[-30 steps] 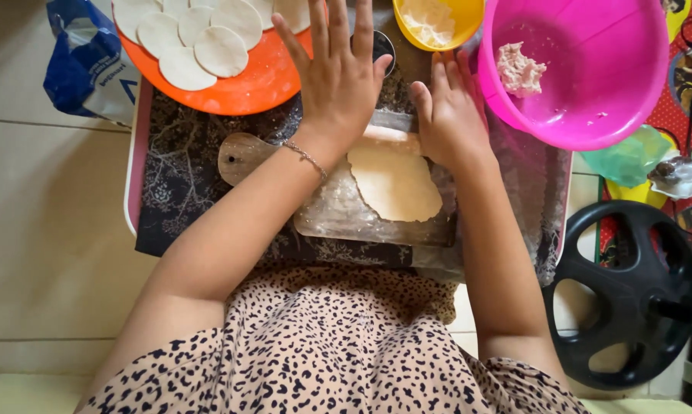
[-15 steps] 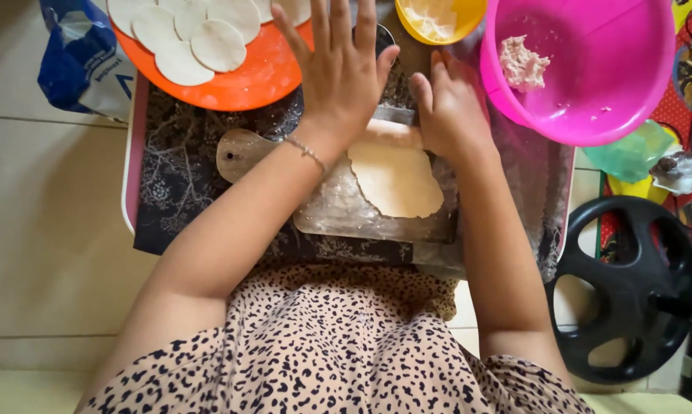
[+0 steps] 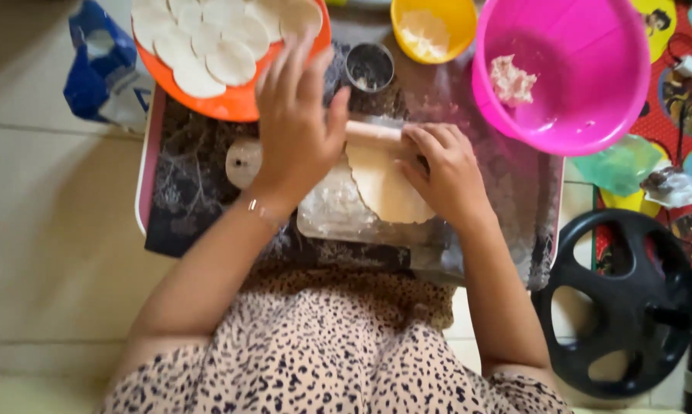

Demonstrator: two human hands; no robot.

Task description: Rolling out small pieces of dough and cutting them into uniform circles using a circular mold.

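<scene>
A wooden rolling pin (image 3: 370,132) lies across the far edge of a flat sheet of pale dough (image 3: 386,187) on a floured board (image 3: 332,213). My left hand (image 3: 296,123) presses flat on the pin's left part, fingers spread. My right hand (image 3: 442,169) presses on the pin's right part, fingers curled over it and partly covering the dough. The pin's left end (image 3: 243,162) sticks out past my left wrist.
An orange plate (image 3: 231,106) with several cut dough rounds sits far left. A small metal cup (image 3: 369,67), a yellow bowl (image 3: 434,31) and a pink bowl (image 3: 583,115) with a dough lump stand beyond. A black wheel-shaped object (image 3: 622,299) lies at right, a blue bag (image 3: 100,69) at left.
Both hands have rolled the pin slightly away from me over the dough; the view has shifted a little, and the dough looks a bit longer.
</scene>
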